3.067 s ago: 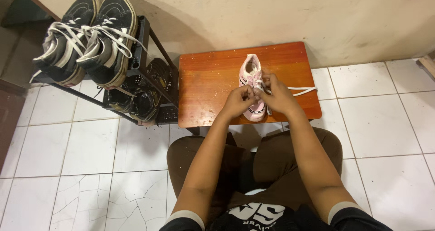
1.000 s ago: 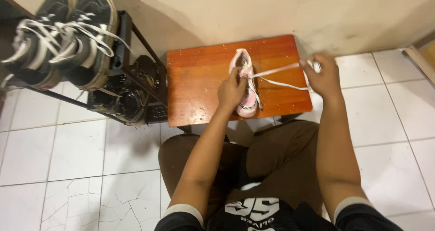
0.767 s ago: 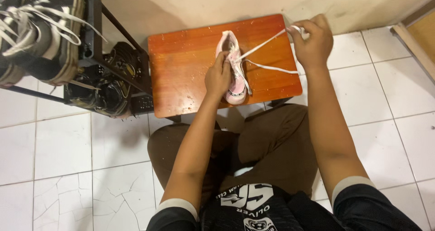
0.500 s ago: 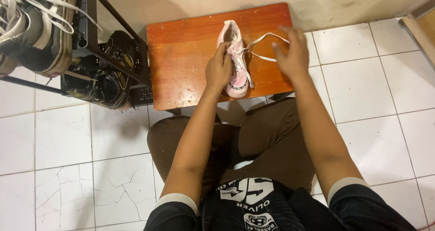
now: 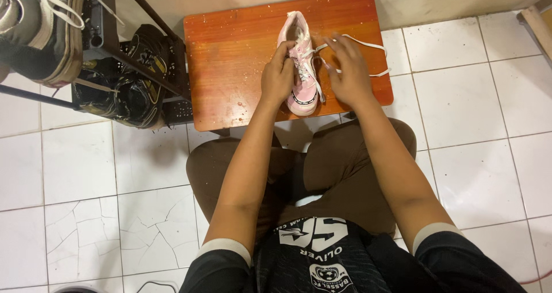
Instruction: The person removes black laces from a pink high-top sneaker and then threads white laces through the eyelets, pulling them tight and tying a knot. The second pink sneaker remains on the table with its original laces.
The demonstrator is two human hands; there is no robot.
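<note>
bare stool top (image 5: 230, 51) left, shoe rack (image 5: 144, 69) beyond

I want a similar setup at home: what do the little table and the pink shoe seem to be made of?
The table looks like wood with a glossy reddish-orange varnish: grain lines and sheen show. The pink shoe looks like synthetic leather or fabric, with a flat white woven lace; which one is hard to tell.

A: Where does the view look from?
B: From the person's head, facing steeply down over lap and forearms (only one view) onto the small wooden table (image 5: 230, 51), fairly near.
</note>
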